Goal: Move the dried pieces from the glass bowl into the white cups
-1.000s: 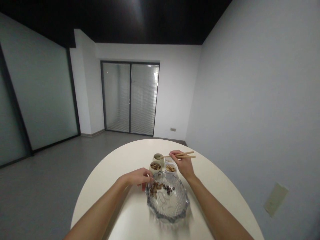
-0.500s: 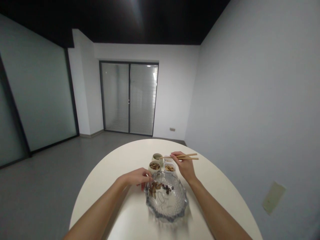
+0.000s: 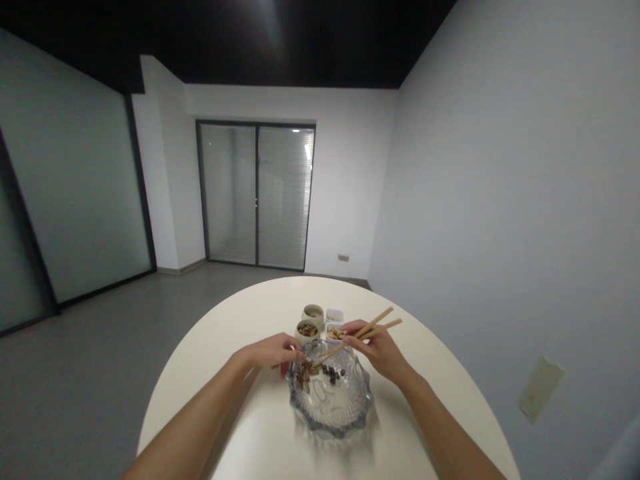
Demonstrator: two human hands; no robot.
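A scalloped clear glass bowl (image 3: 340, 427) stands on the table. Brown elongated pieces (image 3: 306, 375) lie at its left side and dark round pieces (image 3: 333, 375) near its middle. My left hand (image 3: 274, 351) has its fingers closed on the bowl's left rim. My right hand (image 3: 377, 348) grips a pair of wooden chopsticks (image 3: 370, 327), whose tips reach into the bowl by the brown pieces. Whether the tips pinch anything is too small to tell. Under my left hand shows a bit of something red (image 3: 284, 369).
Behind the bowl stand a round cup of brown pieces (image 3: 307, 338), a greenish cup (image 3: 313, 313), a white dish of pale brown pieces (image 3: 332, 336) and another white dish (image 3: 335, 314). The round white table (image 3: 215, 347) sits near the right wall.
My right hand has brought the chopsticks from above the back cups toward me and down, so their tips are now in the bowl. My left hand stays at the rim.
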